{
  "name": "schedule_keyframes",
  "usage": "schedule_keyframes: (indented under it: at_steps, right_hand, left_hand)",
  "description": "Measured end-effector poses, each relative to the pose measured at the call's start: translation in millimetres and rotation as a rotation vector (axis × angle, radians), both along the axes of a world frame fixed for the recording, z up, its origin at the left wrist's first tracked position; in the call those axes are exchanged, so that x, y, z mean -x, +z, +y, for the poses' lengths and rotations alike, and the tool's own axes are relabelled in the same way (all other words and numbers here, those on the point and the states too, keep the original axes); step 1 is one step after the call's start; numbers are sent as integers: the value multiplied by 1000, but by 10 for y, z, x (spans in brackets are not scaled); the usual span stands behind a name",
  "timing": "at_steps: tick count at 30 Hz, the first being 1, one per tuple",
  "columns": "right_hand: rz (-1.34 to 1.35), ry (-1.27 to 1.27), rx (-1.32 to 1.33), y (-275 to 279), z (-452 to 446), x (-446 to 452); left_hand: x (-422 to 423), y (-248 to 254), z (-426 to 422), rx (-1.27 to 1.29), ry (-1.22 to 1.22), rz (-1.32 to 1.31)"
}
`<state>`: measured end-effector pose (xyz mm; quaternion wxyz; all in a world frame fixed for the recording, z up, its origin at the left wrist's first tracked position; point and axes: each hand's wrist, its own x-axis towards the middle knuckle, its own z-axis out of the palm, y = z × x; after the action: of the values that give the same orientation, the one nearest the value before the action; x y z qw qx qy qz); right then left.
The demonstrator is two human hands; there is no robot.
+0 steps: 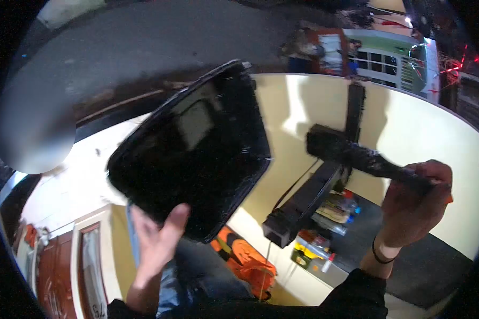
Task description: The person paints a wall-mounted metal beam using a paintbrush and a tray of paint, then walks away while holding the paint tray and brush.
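My left hand [157, 234] grips the lower edge of a black, tray-like container [218, 133], its thumb over the rim. The container's inside is dark and glossy, with a pale reflection; I cannot tell what it holds. On the right, my right hand [418, 199] is closed around the handle of a black-coated paintbrush [370, 159]. The brush's broad head points left, in front of a black bracket-like beam [303, 204] that stands out from the cream wall. Whether the head touches the beam is unclear.
A curved cream wall [436, 125] runs behind the beam. Below lie an orange bag or cloth [250, 266], a dark surface [426, 266] and several small items in plastic [332, 212]. A brown door [56, 266] is at lower left, and dark pavement [197, 37] lies beyond the wall.
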<state>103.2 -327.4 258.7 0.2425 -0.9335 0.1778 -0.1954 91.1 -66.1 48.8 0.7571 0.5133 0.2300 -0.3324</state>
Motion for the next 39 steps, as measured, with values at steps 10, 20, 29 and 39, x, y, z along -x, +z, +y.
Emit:
schedule_keyframes:
  at_steps: [10, 20, 29, 39]
  right_hand:
    - [161, 374, 36, -462, 140, 150]
    - [183, 433, -22, -623, 153, 177]
    - [92, 404, -44, -590, 27, 98]
    - [-44, 55, -447, -500, -169, -32]
  left_hand:
    - [-63, 322, -161, 203, 192, -172]
    - [36, 399, -123, 154, 256, -231]
    - [-44, 531, -139, 166, 382, -186]
    - [-254, 320, -214, 55, 288, -260]
